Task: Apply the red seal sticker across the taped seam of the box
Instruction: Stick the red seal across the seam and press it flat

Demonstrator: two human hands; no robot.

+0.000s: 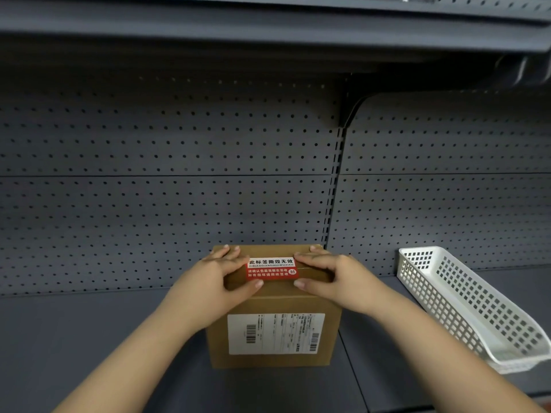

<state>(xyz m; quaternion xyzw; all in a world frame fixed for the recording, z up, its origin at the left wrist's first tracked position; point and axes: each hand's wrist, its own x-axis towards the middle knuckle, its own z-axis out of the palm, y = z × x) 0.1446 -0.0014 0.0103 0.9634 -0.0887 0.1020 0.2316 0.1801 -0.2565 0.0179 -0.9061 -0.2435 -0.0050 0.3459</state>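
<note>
A brown cardboard box (268,305) stands on the grey shelf, with a white shipping label on its front face. The red and white seal sticker (272,269) lies flat on the box top, across the taped seam. My left hand (214,278) rests on the box at the sticker's left end, thumb at its lower left corner. My right hand (331,275) rests at the sticker's right end, thumb near its lower right corner. Both hands have fingers spread flat on the box top.
A white perforated plastic basket (465,305) lies tilted on the shelf to the right of the box. A grey pegboard back wall (179,189) rises behind the box, and another shelf (268,28) hangs overhead.
</note>
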